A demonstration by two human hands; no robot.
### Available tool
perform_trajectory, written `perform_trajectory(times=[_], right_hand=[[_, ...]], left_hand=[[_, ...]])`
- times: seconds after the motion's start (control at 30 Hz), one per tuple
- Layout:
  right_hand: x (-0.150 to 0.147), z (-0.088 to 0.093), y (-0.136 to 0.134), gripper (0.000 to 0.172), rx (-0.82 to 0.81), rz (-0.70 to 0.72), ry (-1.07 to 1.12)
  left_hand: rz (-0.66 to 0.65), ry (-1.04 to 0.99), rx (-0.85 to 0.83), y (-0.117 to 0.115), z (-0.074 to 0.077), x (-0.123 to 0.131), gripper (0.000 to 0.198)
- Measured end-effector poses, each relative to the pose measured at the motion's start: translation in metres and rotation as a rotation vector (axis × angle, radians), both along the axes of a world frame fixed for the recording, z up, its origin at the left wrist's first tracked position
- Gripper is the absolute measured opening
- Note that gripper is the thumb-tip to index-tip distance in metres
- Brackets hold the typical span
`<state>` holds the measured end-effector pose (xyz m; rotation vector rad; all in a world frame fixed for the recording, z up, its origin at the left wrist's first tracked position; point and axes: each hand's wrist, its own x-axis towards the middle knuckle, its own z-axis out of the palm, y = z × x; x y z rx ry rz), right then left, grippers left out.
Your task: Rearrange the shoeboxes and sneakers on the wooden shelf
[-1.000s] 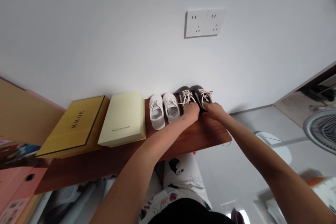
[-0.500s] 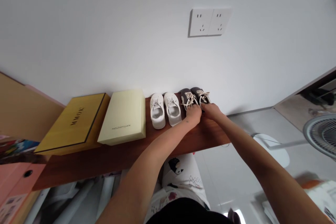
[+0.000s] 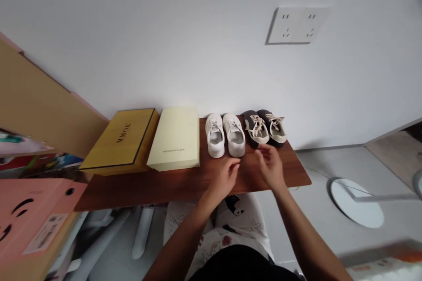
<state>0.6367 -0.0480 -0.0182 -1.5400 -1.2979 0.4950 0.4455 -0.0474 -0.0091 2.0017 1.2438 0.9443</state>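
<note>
My left hand (image 3: 225, 178) hovers over the front of the brown wooden board, just below the white sneakers (image 3: 234, 135). It is empty, its fingers loosely curved and a little apart. Closest to the dark sneakers (image 3: 259, 129) with cream laces is my right hand (image 3: 271, 167), open and holding nothing, its fingertips by their heels. Both pairs stand side by side with toes toward the wall. Left of them lie a cream shoebox (image 3: 176, 136) marked MEIZHIYUAN and a yellow box (image 3: 121, 138) marked MMOK.
The wooden board (image 3: 141, 189) runs along the white wall, under a double socket (image 3: 298, 25). A pink box (image 3: 39, 215) stands at the lower left. On the floor to the right is a round white base (image 3: 358, 204) with a pole.
Both hands have let go of the dark sneakers and drawn back toward me. The sneakers stand slightly apart from my hands. The view has shifted left.
</note>
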Motion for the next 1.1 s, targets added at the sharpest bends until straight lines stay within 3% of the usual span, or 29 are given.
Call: perform_trajectory(times=[0.13,0.23,0.37,0.47,0.63,0.73,0.83,0.9,0.97,1.1], right_hand=[[-0.109,-0.018,-0.028,0.042,-0.16,0.252,0.596],[-0.178,-0.03,-0.024,0.047,-0.36,0.324,0.901],[-0.239,-0.039,0.005,0.038,-0.515,0.339,1.073],[-0.264,-0.039,0.023,0.033,-0.528,0.17,1.185],[-0.283,-0.032,0.025,0.033,-0.333,-0.062,1.291],[-0.284,-0.016,0.021,0.035,-0.166,-0.134,1.172],[-0.276,0.012,0.015,0.037,0.019,-0.147,0.886],[-0.268,0.032,0.009,0.036,0.139,-0.084,0.602],[-0.262,0.046,0.002,0.032,0.215,0.063,0.26],[-0.265,0.046,-0.004,0.019,0.259,0.392,-0.365]], left_hand=[[0.473,-0.152,-0.149,-0.032,-0.012,-0.104,0.032],[0.806,-0.342,-0.231,-0.034,-0.023,-0.177,0.036],[1.14,-0.741,-0.228,-0.007,-0.023,-0.26,0.029],[1.271,-0.898,-0.272,0.025,-0.011,-0.307,0.029],[1.303,-1.007,-0.478,0.058,0.006,-0.342,0.028],[1.216,-0.917,-0.321,0.059,0.01,-0.339,0.034],[1.147,-0.803,-0.056,0.051,0.012,-0.33,0.039],[1.144,-0.637,0.099,0.043,0.014,-0.326,0.041],[1.11,-0.345,0.237,0.033,0.014,-0.324,0.043],[0.82,0.21,0.338,0.017,0.004,-0.323,0.032]])
